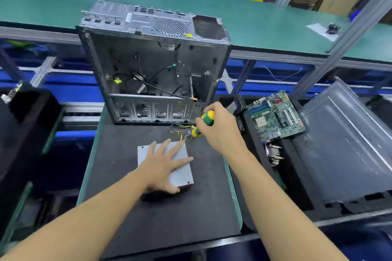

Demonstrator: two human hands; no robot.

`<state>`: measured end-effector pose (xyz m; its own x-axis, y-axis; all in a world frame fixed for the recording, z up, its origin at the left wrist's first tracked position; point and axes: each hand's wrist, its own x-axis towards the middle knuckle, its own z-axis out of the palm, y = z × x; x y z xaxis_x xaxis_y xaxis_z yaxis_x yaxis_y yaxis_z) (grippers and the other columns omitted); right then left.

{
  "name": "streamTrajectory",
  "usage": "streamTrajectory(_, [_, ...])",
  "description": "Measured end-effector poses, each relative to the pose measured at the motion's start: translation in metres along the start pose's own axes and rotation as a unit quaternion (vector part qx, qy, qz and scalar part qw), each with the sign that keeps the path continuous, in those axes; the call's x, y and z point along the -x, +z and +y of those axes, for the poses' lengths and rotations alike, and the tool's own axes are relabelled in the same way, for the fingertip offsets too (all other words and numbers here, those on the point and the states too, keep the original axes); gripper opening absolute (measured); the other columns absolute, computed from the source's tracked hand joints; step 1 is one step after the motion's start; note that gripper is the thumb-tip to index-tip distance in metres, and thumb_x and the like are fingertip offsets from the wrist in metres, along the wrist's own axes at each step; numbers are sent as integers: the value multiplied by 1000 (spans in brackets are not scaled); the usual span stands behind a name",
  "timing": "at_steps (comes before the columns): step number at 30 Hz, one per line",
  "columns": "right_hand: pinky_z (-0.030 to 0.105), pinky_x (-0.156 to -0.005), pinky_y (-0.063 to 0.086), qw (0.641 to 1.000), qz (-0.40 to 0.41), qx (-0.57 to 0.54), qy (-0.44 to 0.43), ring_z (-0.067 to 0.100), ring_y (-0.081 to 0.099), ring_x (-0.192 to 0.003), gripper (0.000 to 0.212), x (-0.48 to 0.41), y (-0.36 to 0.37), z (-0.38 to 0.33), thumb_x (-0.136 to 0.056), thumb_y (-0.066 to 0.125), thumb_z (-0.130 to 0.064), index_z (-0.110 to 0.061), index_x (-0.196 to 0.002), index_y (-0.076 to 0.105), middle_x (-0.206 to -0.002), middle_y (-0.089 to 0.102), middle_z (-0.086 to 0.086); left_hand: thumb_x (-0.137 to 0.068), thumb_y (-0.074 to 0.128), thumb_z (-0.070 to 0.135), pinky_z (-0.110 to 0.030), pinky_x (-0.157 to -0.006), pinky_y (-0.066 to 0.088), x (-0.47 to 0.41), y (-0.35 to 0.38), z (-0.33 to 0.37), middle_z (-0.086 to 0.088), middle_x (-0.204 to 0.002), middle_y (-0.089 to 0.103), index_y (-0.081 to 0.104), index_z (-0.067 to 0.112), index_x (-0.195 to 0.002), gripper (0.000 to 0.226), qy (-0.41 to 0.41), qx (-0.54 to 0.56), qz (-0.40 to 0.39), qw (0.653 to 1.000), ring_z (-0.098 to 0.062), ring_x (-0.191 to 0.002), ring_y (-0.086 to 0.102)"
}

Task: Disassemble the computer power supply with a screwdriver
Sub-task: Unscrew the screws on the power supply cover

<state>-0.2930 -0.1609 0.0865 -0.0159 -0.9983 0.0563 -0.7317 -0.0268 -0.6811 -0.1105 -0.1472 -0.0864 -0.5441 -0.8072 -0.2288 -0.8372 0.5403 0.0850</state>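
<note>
The grey metal power supply (182, 172) lies flat on the black mat (165, 214). My left hand (163, 165) rests on its top with fingers spread, pressing it down. Yellow and black wires (179, 132) trail from its far edge. My right hand (216, 129) grips a yellow-and-green screwdriver (204, 122), tip pointing down at the supply's far right corner. The tip itself is blurred.
An open, gutted computer case (152, 65) stands just behind the mat. A green motherboard (275, 115) lies on a black tray to the right, next to a grey case panel (343, 146). A black bin (23, 125) stands at left. A green conveyor (265, 21) runs behind.
</note>
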Motion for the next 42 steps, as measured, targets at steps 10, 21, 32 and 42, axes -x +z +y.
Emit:
streamTrajectory(10, [23,-48,29,996,-82,42,3,9,43,-55,26,30,-5,13,-95,59,-33,-14,-87,44,-56,59,-10,-84,54,64,-41,-123,2,10,17,17,30,-155,26,48,49,-137,55,32,201,146,968,7,-145,-2])
streamTrajectory(21, [28,-51,34,995,-103,17,8,15,41,-56,26,38,1,34,-94,60,-36,-16,-87,45,-69,52,-3,-78,74,46,-22,-113,5,2,13,26,38,-109,57,73,44,-78,3,-40,308,180,933,15,-130,29])
streamTrajectory(32, [32,-53,38,993,-113,-2,-22,18,41,-57,24,39,2,38,-93,60,-34,-16,-88,44,-68,53,-2,-70,68,56,-21,-110,4,1,14,25,40,-117,51,64,56,-69,4,-29,304,182,935,22,-128,23])
streamTrajectory(42, [33,-54,35,990,-125,21,-53,16,39,-60,25,39,4,38,-94,58,-36,-17,-89,42,-68,46,-5,-71,66,60,-24,-109,8,-1,17,24,39,-117,52,65,56,-72,4,-29,308,188,932,22,-127,24])
